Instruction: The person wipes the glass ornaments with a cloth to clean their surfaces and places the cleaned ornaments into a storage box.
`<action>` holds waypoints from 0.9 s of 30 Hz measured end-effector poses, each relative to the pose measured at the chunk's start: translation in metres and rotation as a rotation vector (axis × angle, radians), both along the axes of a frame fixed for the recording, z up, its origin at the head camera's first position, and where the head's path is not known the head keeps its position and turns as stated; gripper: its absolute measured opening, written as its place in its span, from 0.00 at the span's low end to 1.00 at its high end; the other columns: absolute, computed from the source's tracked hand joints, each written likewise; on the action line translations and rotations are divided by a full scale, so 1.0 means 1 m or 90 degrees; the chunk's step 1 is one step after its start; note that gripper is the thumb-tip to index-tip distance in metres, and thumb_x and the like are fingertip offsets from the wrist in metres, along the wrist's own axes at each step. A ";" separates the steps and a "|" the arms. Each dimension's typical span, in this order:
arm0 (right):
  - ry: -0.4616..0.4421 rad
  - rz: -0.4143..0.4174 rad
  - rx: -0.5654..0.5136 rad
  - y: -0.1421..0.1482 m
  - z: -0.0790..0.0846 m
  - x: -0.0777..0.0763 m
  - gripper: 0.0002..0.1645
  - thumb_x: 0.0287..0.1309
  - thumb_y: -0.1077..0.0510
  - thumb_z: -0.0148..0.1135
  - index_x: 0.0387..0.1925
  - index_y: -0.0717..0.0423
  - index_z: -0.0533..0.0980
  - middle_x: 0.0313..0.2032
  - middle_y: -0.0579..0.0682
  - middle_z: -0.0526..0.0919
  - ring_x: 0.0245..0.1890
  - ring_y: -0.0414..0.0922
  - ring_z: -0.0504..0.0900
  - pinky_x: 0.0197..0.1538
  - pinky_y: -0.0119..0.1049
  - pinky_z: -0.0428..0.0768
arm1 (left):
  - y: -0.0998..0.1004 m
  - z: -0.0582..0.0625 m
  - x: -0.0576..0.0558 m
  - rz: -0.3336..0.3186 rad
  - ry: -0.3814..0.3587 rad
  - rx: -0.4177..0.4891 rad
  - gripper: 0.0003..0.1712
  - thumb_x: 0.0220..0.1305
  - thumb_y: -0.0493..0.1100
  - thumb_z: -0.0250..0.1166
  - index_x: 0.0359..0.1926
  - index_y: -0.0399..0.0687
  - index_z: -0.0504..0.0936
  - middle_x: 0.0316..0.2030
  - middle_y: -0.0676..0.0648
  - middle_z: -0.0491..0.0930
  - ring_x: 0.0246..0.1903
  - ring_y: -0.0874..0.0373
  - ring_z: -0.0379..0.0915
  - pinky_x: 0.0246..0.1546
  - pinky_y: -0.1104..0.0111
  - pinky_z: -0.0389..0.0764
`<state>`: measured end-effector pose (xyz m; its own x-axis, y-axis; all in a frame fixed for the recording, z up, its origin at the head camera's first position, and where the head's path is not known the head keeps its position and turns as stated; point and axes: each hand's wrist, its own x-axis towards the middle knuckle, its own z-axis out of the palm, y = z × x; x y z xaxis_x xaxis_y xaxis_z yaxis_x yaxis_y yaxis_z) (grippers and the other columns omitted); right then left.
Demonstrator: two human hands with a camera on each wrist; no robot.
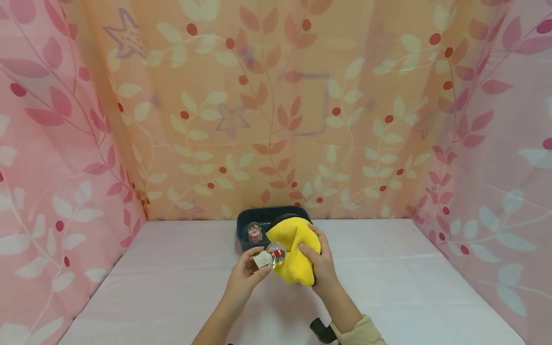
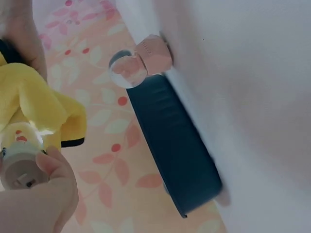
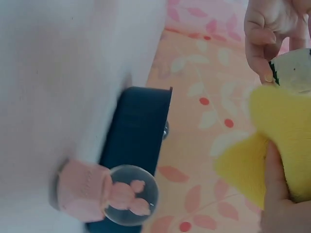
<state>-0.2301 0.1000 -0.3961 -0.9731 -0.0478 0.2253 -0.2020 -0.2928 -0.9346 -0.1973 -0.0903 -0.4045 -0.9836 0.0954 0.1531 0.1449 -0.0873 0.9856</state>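
My left hand point(image 1: 249, 274) holds a small snow globe point(image 1: 276, 253) by its white base, tipped so the clear ball points right. Something red shows inside the ball. In my right hand point(image 1: 322, 261) is a yellow cloth point(image 1: 295, 249) with a dark edge, bunched up and right against the ball. Both wrist views show a pink snow globe point(image 2: 154, 54) with pink figures inside, upright on the table before the blue bin point(image 3: 138, 116); the cloth and hands hide it in the head view. Another globe point(image 1: 255, 232), pinkish, sits at the bin's left end.
The dark blue bin point(image 1: 243, 242) stands at the back of the white-covered table point(image 1: 185, 268), close to the orange leaf-patterned curtain point(image 1: 271, 120). Pink patterned curtains point(image 1: 47, 143) rise on both sides. A black fixture point(image 1: 322, 330) sits by my right sleeve point(image 1: 362, 333).
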 end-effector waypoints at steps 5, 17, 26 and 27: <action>0.129 0.036 0.088 -0.005 -0.001 0.007 0.37 0.55 0.66 0.60 0.65 0.53 0.58 0.50 0.57 0.65 0.44 0.51 0.72 0.44 0.38 0.77 | 0.000 0.001 0.000 0.034 0.018 -0.004 0.30 0.61 0.36 0.68 0.62 0.39 0.69 0.45 0.42 0.75 0.42 0.54 0.71 0.41 0.73 0.76; 0.208 0.045 0.247 -0.011 -0.006 0.007 0.38 0.55 0.66 0.67 0.64 0.51 0.61 0.52 0.59 0.67 0.42 0.52 0.72 0.42 0.40 0.78 | 0.003 -0.006 -0.004 0.025 -0.023 0.010 0.34 0.63 0.40 0.67 0.64 0.32 0.64 0.50 0.42 0.75 0.43 0.57 0.70 0.42 0.72 0.75; 0.290 -0.048 0.253 -0.014 -0.007 0.006 0.35 0.51 0.71 0.66 0.60 0.56 0.64 0.49 0.60 0.71 0.39 0.48 0.72 0.39 0.39 0.77 | 0.004 -0.001 -0.008 -0.054 -0.047 0.031 0.37 0.72 0.49 0.57 0.73 0.39 0.55 0.39 0.45 0.79 0.36 0.57 0.77 0.37 0.72 0.77; 0.290 -0.056 0.256 -0.015 -0.007 0.006 0.34 0.51 0.71 0.66 0.59 0.56 0.64 0.49 0.60 0.71 0.40 0.48 0.72 0.39 0.39 0.77 | 0.005 0.000 -0.008 -0.056 -0.047 0.040 0.36 0.72 0.50 0.56 0.72 0.38 0.54 0.37 0.45 0.78 0.36 0.58 0.77 0.37 0.72 0.77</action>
